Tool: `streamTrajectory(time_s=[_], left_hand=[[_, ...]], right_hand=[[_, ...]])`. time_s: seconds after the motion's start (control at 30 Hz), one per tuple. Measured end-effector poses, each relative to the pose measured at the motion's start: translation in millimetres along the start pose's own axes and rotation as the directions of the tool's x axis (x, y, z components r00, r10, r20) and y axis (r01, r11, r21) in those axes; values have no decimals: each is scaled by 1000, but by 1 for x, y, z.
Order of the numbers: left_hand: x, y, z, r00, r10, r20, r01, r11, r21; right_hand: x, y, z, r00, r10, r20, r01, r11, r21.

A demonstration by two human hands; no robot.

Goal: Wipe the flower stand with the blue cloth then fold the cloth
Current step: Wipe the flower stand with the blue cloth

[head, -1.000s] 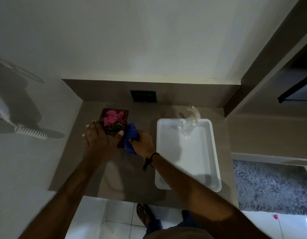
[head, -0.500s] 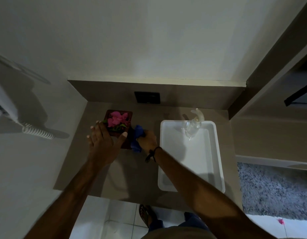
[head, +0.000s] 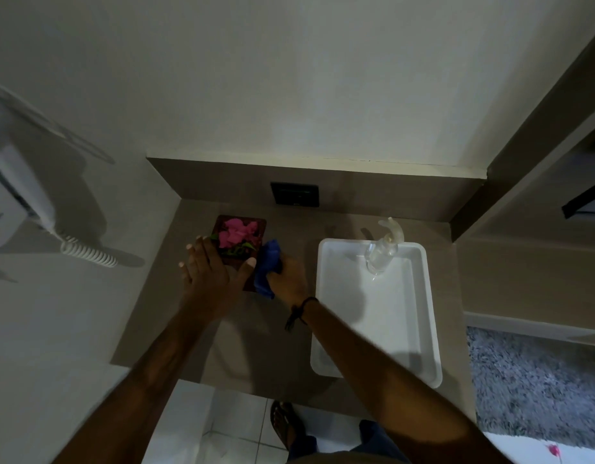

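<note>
The flower stand (head: pixel 260 226) is a small dark brown wooden block holding pink flowers (head: pixel 237 233) and green leaves, on the brown counter near the back left. My left hand (head: pixel 211 274) lies over its front left part, fingers spread, thumb against its right front edge. My right hand (head: pixel 287 276) grips the bunched blue cloth (head: pixel 266 267) and presses it against the stand's right side. The stand's front is hidden under my left hand.
A white rectangular tray (head: pixel 420 333) lies to the right, with a clear spray bottle (head: pixel 383 252) standing in its far end. A dark wall socket (head: pixel 294 194) sits behind the stand. A coiled cord (head: pixel 88 254) hangs on the left wall. The counter's front edge (head: pixel 256 390) is near my body.
My right hand has kept the cloth against the stand's right side, shifting slightly along it. My left hand stays on the stand. The camera view has drifted.
</note>
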State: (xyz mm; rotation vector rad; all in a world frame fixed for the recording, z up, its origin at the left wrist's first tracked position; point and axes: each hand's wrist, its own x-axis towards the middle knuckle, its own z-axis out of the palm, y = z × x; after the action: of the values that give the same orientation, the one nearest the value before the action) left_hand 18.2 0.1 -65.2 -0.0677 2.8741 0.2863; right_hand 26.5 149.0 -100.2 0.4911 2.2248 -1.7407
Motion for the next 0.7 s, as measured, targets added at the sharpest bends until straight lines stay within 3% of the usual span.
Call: streamTrajectory(time_s=[0.1,0.27,0.5,0.6,0.7], left_hand=[[-3,5,-5,999,-32,-23,30,994,-106],[-2,4,-4,999,-30,-24,28,995,-93],[0,1,5,992,-40,-116,25,992,-127],[2,1,7,994,-58,-96,44,988,-145],[3,0,9,995,-37,-97,30,997,-74]], right_hand=[[11,5,3,998,56,-4,-56,987,-150],[18,7,4,996,90,-15,-91,967,-240],[16,-13,-13,990,133,34,-135,990,40],[9,-30,-24,989,143,25,-145,951,272],[0,-39,-40,992,124,9,-118,920,375]])
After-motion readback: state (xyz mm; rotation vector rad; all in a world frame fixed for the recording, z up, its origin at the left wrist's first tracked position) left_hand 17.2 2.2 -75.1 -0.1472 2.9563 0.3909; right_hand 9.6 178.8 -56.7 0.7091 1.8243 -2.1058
